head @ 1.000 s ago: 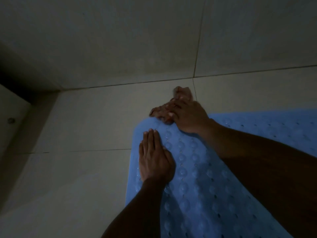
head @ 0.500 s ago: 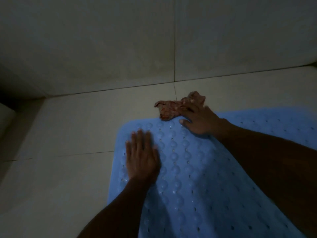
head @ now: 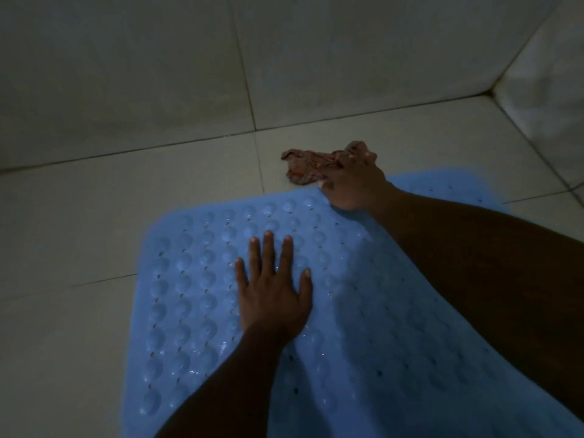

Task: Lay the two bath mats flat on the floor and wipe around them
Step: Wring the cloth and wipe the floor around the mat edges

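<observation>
Dimly lit: a blue bath mat (head: 363, 327) lies flat on the tiled floor (head: 94, 216). On it the left hand (head: 273, 298) presses, fingers (head: 268, 248) straight and spread; the right hand (head: 350, 184) grips a reddish rag (head: 303, 167) just beyond its far edge. The mat looks floppy, rubbery, probably slippery; best taken by an edge.

The bath mat (head: 196, 295) lies flat on the floor (head: 79, 216), filling the lower middle and lower right of the frame. The left hand (head: 271, 298) rests flat on the mat near the frame's centre. Just above the mat's upper edge, right of centre, the cloth (head: 305, 167) lies on the floor. The right hand (head: 350, 184) is at its right end, fingers (head: 363, 156) curled over it. The wall (head: 126, 74) spans the top of the frame, meeting a side wall (head: 553, 90) at the upper right.
</observation>
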Demonstrator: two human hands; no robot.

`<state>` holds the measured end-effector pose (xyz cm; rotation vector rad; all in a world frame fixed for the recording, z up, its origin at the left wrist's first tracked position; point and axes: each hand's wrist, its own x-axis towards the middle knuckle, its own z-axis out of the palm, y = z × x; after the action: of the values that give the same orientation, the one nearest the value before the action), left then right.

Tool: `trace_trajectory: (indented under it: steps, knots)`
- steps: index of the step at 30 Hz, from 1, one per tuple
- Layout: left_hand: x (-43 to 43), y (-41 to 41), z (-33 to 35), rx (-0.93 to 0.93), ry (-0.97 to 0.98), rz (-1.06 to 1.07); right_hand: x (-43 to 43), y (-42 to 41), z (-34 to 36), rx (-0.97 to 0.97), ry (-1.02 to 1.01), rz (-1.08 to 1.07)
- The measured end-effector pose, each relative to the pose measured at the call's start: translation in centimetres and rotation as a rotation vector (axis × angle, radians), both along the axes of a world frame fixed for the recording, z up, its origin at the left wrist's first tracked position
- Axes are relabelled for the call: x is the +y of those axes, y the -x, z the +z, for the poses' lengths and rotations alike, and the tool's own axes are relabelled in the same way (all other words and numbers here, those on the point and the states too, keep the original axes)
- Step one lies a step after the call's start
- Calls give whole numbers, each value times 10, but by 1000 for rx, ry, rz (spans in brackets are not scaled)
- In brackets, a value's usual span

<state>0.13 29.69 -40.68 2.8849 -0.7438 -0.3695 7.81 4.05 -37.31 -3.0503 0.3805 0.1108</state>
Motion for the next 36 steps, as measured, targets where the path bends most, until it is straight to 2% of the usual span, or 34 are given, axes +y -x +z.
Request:
trace_trajectory:
  steps: [3, 6, 9, 11, 13, 16, 19, 23, 36]
  knots:
    - [1, -1, 1, -1, -29, -1, -38, 31, 13, 37, 59, -92]
    - [-1, 1, -2, -27, -36, -2, -89, 64, 21, 15, 131, -78]
    - [-4, -1, -2, -34, -71, 2, -141, 100, 26, 86, -3, -149]
    - [-8, 2, 0, -22, -86, 1, -158, 118, 24, 58, -32, -215]
    - [-30, 27, 0, -38, -28, -135, -161, 128, 13, 16, 65, -229]
    - [-92, 111, -11, -22, 136, -446, -163, 125, 5, 75, 109, -373]
    - [-139, 166, -10, -7, 153, -328, -173, 132, 6, 147, 110, -522]
    - [-138, 166, -11, -32, 106, -281, -199, 172, 9, 153, 26, -664]
    - [-141, 171, -6, -29, 6, -305, -159, 287, 1, 121, -16, -797]
